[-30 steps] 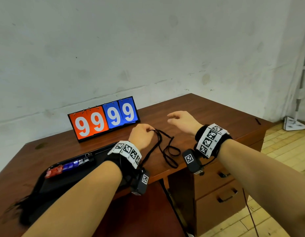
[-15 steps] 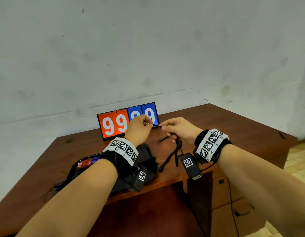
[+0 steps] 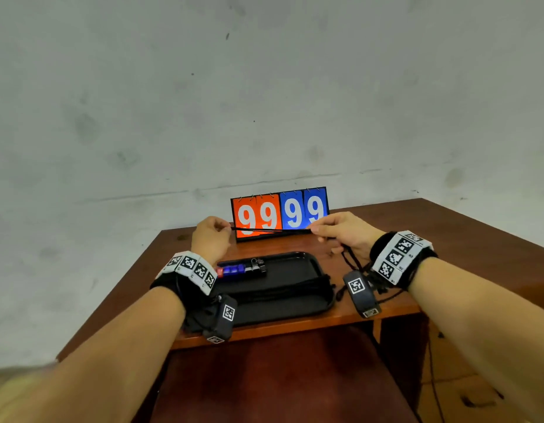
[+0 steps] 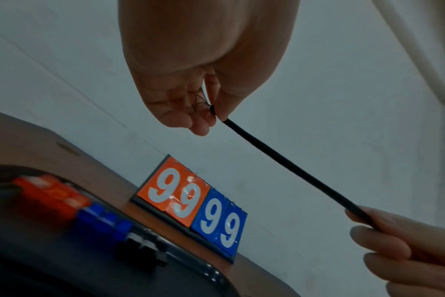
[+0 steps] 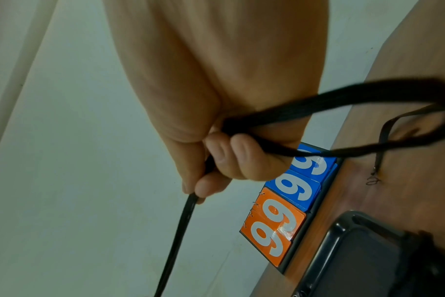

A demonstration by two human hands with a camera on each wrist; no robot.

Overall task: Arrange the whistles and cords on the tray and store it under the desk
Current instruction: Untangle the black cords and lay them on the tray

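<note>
Both forearms are bare, with no sleeves. Each wrist wears a broad black strap wrapped by a white band [image 3: 189, 270] printed with square black-and-white coded markers; the right wrist's band [image 3: 397, 256] shows three such squares in a row. Under each wrist hangs a small dark camera block, the left one [image 3: 223, 319] at about 5 o'clock from its band, the right one [image 3: 360, 293] at about 8 o'clock from its band. Each block carries a white coded sticker on its side and another on its end. Thin black cables trail from the right strap
</note>
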